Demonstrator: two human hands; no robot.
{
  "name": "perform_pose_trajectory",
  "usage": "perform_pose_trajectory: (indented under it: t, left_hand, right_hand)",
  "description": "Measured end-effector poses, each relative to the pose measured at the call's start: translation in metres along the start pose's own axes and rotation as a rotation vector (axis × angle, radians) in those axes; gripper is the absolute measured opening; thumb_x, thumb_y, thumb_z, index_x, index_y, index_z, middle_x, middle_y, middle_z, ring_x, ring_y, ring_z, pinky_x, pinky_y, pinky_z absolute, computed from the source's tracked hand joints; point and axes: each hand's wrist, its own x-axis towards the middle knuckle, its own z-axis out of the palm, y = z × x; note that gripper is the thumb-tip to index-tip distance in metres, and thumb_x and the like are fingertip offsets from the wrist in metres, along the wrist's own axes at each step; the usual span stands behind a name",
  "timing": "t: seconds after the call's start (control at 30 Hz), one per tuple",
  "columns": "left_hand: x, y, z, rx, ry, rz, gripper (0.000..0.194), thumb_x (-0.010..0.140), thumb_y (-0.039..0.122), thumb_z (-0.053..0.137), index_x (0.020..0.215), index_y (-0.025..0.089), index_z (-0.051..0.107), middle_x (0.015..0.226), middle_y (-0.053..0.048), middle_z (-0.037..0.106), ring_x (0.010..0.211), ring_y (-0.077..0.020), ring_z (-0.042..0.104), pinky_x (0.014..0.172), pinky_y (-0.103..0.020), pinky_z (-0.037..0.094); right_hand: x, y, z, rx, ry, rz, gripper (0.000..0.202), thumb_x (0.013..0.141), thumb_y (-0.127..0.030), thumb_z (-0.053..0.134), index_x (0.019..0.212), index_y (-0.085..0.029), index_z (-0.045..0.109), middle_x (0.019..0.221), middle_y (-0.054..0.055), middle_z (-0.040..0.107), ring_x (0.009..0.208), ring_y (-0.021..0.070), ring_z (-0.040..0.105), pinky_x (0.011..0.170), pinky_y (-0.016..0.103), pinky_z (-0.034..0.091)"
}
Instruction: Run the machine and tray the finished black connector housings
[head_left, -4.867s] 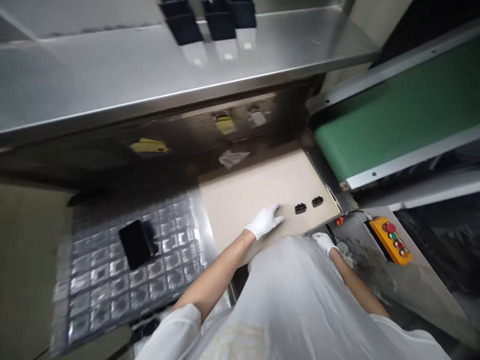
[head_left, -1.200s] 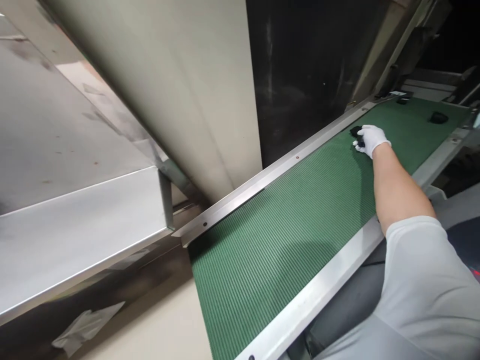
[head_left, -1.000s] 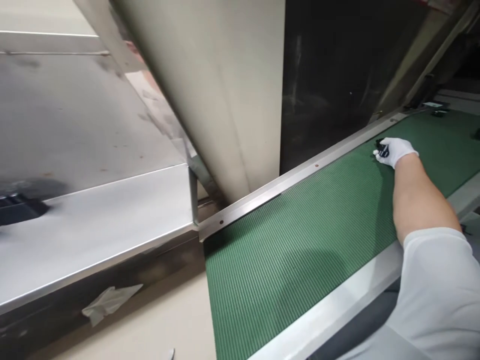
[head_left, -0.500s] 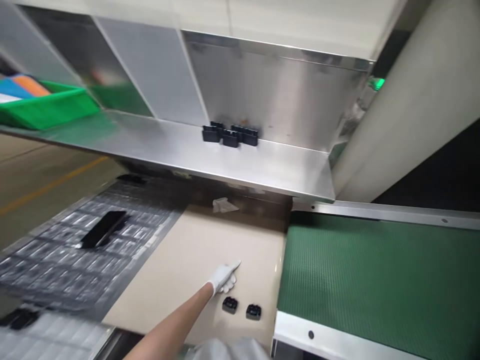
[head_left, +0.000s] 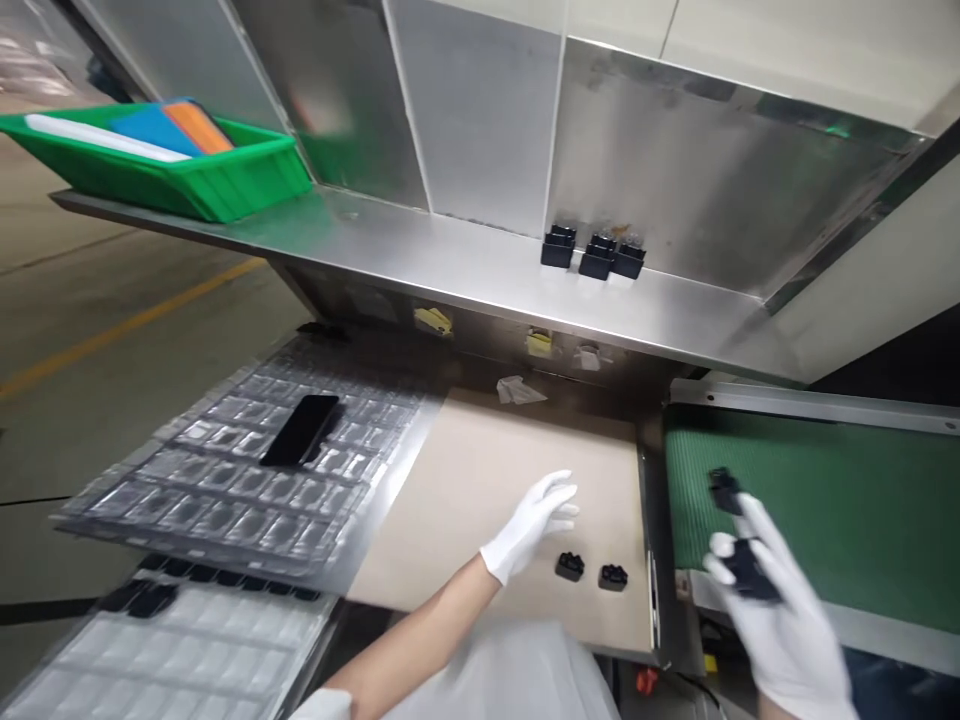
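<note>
My left hand [head_left: 529,525], in a white glove, hovers over the beige board [head_left: 442,500] with its fingers stretched out and nothing in them. Just right of it on the board sit two small black plastic parts, a nearer part [head_left: 570,566] and another part [head_left: 613,577]. My right hand [head_left: 787,620], gloved too, is over the near edge of the green conveyor belt [head_left: 825,500]. It grips black plastic parts: one part [head_left: 725,490] shows at the fingertips and a further dark piece [head_left: 752,572] lies against the palm. Their finer details are blurred.
Clear plastic trays [head_left: 247,490] stand at the left with a black phone-like slab [head_left: 300,430] on top. White trays [head_left: 180,650] are below. The steel shelf [head_left: 465,265] bears several black parts [head_left: 596,257] and a green bin [head_left: 225,180]. A crumpled tissue [head_left: 517,390] lies at the board's back.
The view has swung to the left. My right hand has come into view at the belt, gripping black parts. My left hand's fingers have spread from a pointing shape.
</note>
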Motion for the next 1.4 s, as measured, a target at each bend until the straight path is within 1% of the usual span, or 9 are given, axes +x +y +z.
perform_pose_trajectory:
  t: [0.13,0.27,0.37,0.5,0.67,0.83,1.0,1.23,1.4]
  left_hand:
    - [-0.046,0.037,-0.028,-0.087,-0.054,-0.036,0.073,0.088,0.048,0.078,0.152,0.03,0.048,0.154,-0.016,0.046,0.115,-0.0248,0.063,0.091,-0.04,0.057]
    - [-0.066,0.034,-0.064,-0.283,-0.152,-0.166,0.06,0.088,0.049,0.078,0.141,0.029,0.055,0.136,-0.012,0.057,0.105,-0.0238,0.066,0.084,-0.039,0.057]
    - [-0.069,0.015,-0.088,-0.419,-0.109,-0.275,0.048,0.084,0.04,0.08,0.124,0.019,0.063,0.115,-0.01,0.062,0.09,-0.0212,0.068,0.081,-0.035,0.055]
    - [-0.076,-0.006,-0.118,-0.621,-0.072,-0.215,0.045,0.078,0.023,0.074,0.12,0.012,0.064,0.111,-0.014,0.065,0.093,-0.0231,0.068,0.089,-0.038,0.054]
    - [-0.091,0.005,-0.143,-0.654,-0.153,-0.034,0.07,0.064,0.001,0.068,0.131,0.02,0.064,0.136,-0.012,0.06,0.116,-0.0249,0.065,0.111,-0.046,0.046]
    - [-0.093,0.033,-0.138,-0.455,-0.16,0.104,0.066,0.06,-0.006,0.065,0.12,0.023,0.068,0.129,-0.007,0.062,0.114,-0.0225,0.065,0.108,-0.044,0.048]
    - [-0.099,0.049,-0.115,-0.334,-0.204,0.166,0.045,0.07,0.005,0.075,0.112,0.019,0.068,0.129,-0.01,0.066,0.115,-0.0264,0.068,0.1,-0.042,0.053]
    - [-0.123,0.076,-0.068,-0.118,-0.306,0.356,0.057,0.075,0.031,0.094,0.123,0.021,0.067,0.142,-0.012,0.065,0.124,-0.029,0.067,0.103,-0.042,0.056]
    - [-0.132,0.077,-0.047,0.01,-0.262,0.475,0.053,0.077,0.031,0.094,0.121,0.021,0.069,0.131,-0.008,0.072,0.126,-0.0278,0.066,0.11,-0.042,0.053]
  right_hand:
    - [-0.036,0.052,0.096,-0.266,-0.295,0.113,0.054,0.097,-0.047,0.062,0.151,-0.041,0.057,0.094,0.004,0.073,0.086,0.0271,0.07,0.075,0.047,0.062]
    - [-0.063,0.08,0.165,-1.105,-0.648,-0.326,0.058,0.097,-0.02,0.051,0.154,-0.03,0.055,0.145,0.013,0.065,0.126,0.0352,0.065,0.1,0.055,0.059]
    - [-0.084,0.09,0.207,-1.608,-0.971,-0.604,0.07,0.084,0.0,0.047,0.15,-0.02,0.058,0.146,0.021,0.063,0.11,0.0371,0.069,0.085,0.053,0.062]
    - [-0.088,0.067,0.237,-1.507,-1.199,-0.544,0.064,0.086,-0.002,0.045,0.147,-0.017,0.059,0.139,0.02,0.065,0.108,0.0347,0.069,0.09,0.056,0.061]
    - [-0.041,0.03,0.21,-0.671,-0.668,-0.201,0.045,0.093,-0.024,0.055,0.135,-0.031,0.068,0.131,0.008,0.069,0.123,0.0283,0.065,0.115,0.054,0.051]
    - [-0.018,0.098,0.17,0.258,-0.061,0.086,0.044,0.065,-0.021,0.056,0.103,-0.033,0.075,0.103,0.005,0.074,0.109,0.0276,0.072,0.11,0.061,0.056]
    - [-0.062,0.146,0.182,0.312,-0.138,0.321,0.052,0.056,-0.013,0.059,0.102,-0.032,0.075,0.102,0.002,0.075,0.108,0.0261,0.074,0.121,0.063,0.048]
    - [-0.08,0.036,0.215,0.226,-0.172,-0.095,0.048,0.074,-0.02,0.077,0.119,-0.034,0.072,0.127,0.002,0.07,0.129,0.0262,0.065,0.122,0.058,0.048]
    - [-0.095,0.019,0.22,0.073,-0.166,-0.274,0.052,0.078,-0.022,0.087,0.125,-0.038,0.07,0.128,0.002,0.07,0.13,0.0283,0.066,0.121,0.054,0.049]
